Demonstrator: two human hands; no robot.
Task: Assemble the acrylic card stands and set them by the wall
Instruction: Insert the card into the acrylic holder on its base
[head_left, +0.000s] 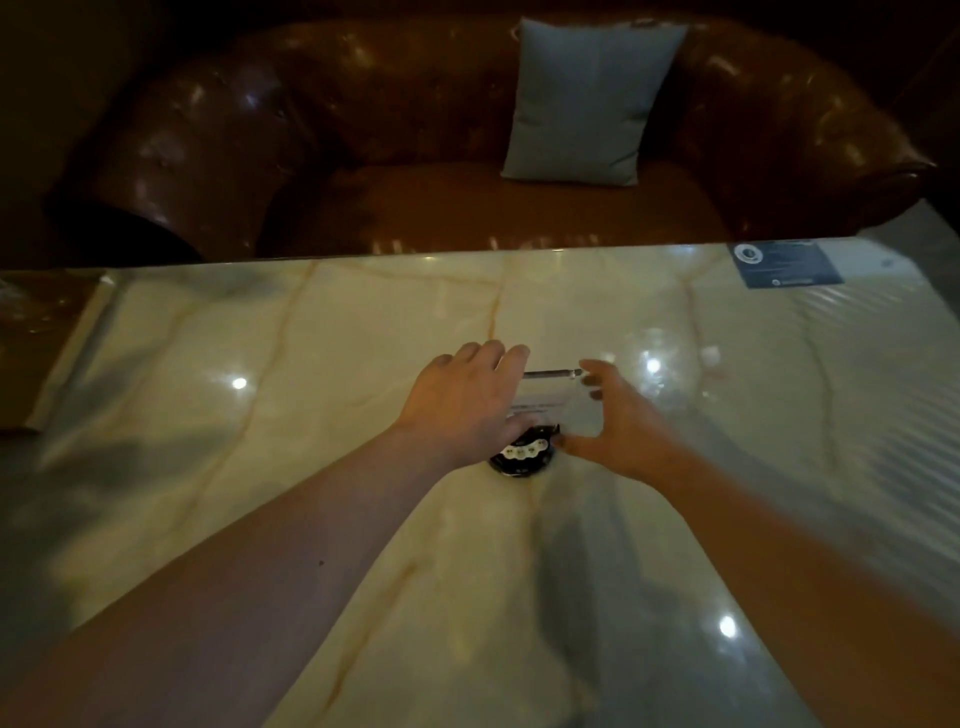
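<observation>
A clear acrylic card stand stands near the middle of the marble table, hard to make out because it is transparent. My left hand covers its left side, palm down, fingers together. My right hand frames its right side, with fingertips at the top edge and thumb at the bottom corner. A round black piece with white dots lies on the table just below the stand, partly under my left hand. Whether it touches the stand I cannot tell.
A dark blue card lies flat at the far right of the table. A brown leather sofa with a grey cushion stands beyond the far edge. A brown object rests at the table's left edge.
</observation>
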